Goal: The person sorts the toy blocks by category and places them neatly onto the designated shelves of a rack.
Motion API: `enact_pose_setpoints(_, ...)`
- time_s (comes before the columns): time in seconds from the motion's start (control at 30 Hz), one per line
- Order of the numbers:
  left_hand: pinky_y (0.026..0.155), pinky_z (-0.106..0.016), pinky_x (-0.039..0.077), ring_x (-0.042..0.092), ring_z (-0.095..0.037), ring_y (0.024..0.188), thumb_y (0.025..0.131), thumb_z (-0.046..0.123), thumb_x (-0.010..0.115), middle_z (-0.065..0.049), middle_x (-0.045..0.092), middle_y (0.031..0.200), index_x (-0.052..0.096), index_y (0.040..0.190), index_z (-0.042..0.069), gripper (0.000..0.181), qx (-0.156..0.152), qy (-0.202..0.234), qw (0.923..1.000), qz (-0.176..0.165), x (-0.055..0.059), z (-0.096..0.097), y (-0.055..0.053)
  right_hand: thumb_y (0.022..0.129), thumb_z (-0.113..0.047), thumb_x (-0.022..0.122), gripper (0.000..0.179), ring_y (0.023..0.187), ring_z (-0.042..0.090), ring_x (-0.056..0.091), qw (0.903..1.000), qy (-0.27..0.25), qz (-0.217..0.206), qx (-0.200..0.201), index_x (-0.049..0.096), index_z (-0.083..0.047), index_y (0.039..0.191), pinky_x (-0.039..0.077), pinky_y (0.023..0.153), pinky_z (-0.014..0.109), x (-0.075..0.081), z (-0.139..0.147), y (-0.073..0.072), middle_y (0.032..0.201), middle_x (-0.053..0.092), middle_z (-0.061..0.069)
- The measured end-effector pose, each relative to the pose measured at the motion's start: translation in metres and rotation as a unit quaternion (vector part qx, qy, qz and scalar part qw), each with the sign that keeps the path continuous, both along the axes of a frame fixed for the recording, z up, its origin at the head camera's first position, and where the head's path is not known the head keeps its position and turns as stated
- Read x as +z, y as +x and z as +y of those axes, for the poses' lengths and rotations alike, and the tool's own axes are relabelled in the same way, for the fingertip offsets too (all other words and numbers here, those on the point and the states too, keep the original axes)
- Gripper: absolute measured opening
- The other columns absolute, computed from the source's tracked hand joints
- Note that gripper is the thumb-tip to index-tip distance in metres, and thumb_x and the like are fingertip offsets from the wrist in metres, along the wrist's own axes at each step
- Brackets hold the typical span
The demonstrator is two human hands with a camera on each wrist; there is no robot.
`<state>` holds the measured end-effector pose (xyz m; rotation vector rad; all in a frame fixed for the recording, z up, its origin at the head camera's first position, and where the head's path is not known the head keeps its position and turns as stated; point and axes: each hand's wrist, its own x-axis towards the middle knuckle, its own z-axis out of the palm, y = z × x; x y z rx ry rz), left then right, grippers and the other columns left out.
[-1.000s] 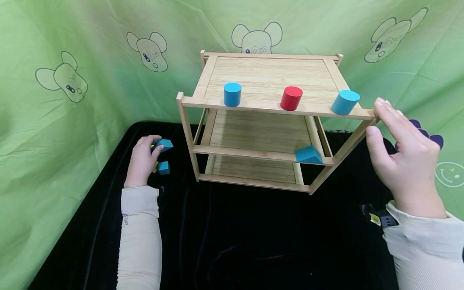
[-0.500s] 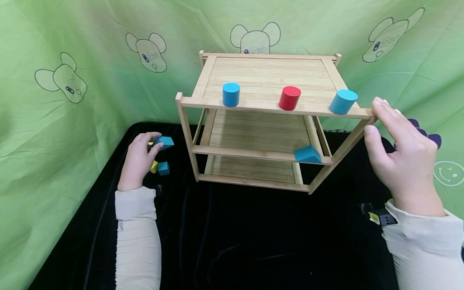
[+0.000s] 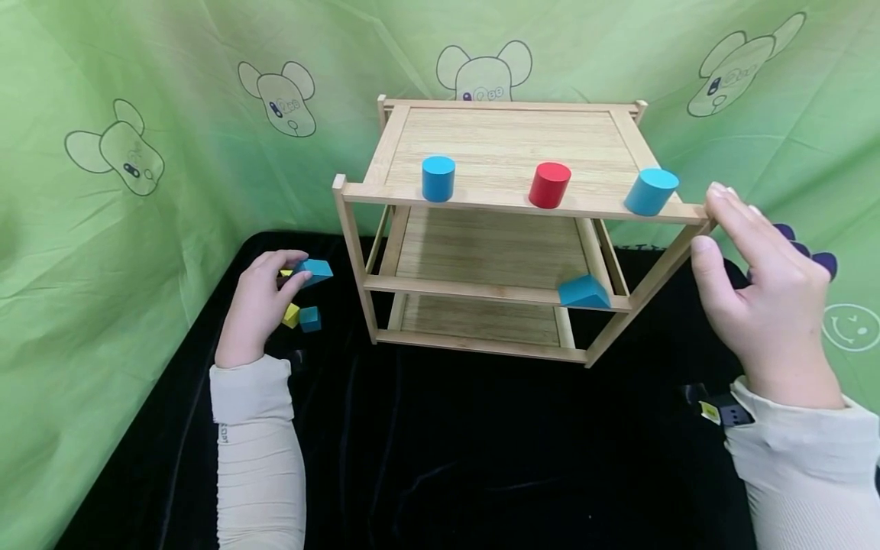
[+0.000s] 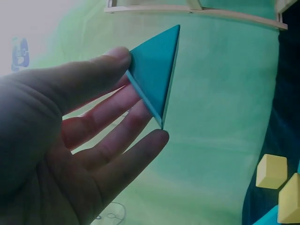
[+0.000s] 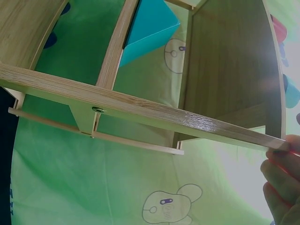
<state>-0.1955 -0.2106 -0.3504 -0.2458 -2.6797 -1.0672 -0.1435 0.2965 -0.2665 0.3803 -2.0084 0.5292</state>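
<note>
My left hand (image 3: 257, 305) pinches a blue triangular block (image 4: 157, 65) between thumb and fingertips, at the left of the wooden shelf (image 3: 509, 137). Beneath that hand, on the black cloth, lie a yellow block (image 3: 292, 315) and a small blue block (image 3: 310, 318); another yellow block is partly hidden by the fingers. My right hand (image 3: 773, 294) holds the shelf's top front right corner, thumb in front of the post and index finger at its end. A blue wedge block (image 3: 584, 292) sits at the right of the middle tier's front rail.
Along the top tier's front edge stand a blue cylinder (image 3: 438, 179), a red cylinder (image 3: 550, 186) and another blue cylinder (image 3: 651, 192). Green fabric (image 3: 172, 46) printed with mouse heads hangs behind and to the left. Black cloth (image 3: 467, 451) covers the surface in front.
My left hand has risen slightly with the blue triangular block, its wrist shifting left and uncovering more of the lower yellow block. The right hand stays at the shelf corner.
</note>
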Motion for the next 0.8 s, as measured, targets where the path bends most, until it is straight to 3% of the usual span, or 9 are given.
enact_pose_setpoints(0.13, 0.094, -0.053, 0.052, 0.062, -0.037, 0.105, 0.103, 0.017, 0.062, -0.019, 0.059, 0.125, 0.062, 0.133, 0.003, 0.033, -0.007, 0.001, 0.9999, 0.009, 0.003, -0.001, 0.003, 0.096, -0.035, 0.058, 0.044, 0.124, 0.021, 0.061, 1.0, 0.0, 0.0, -0.001, 0.07, -0.009, 0.129, 0.042, 0.11, 0.031, 0.0, 0.0, 0.0, 0.128, 0.067, 0.01)
enact_pose_setpoints(0.37, 0.098, -0.052, 0.052, 0.058, -0.036, 0.116, 0.101, 0.015, 0.065, -0.018, 0.062, 0.121, 0.063, 0.129, 0.0, 0.032, -0.033, 0.013, 0.9993, 0.01, 0.009, -0.001, 0.006, 0.096, -0.036, 0.057, 0.044, 0.125, 0.019, 0.06, 1.0, 0.002, -0.007, 0.0, 0.068, -0.011, 0.131, 0.041, 0.111, 0.029, 0.0, 0.0, 0.001, 0.13, 0.066, 0.009)
enact_pose_setpoints(0.8, 0.095, -0.053, 0.053, 0.06, -0.03, 0.112, 0.098, 0.01, 0.069, -0.016, 0.064, 0.121, 0.065, 0.127, 0.0, 0.031, -0.085, 0.02, 0.996, 0.019, 0.022, 0.0, 0.018, 0.096, -0.035, 0.057, 0.044, 0.124, 0.02, 0.061, 1.0, -0.001, -0.001, -0.004, 0.069, -0.011, 0.131, 0.042, 0.11, 0.028, 0.0, 0.0, 0.0, 0.129, 0.067, 0.009)
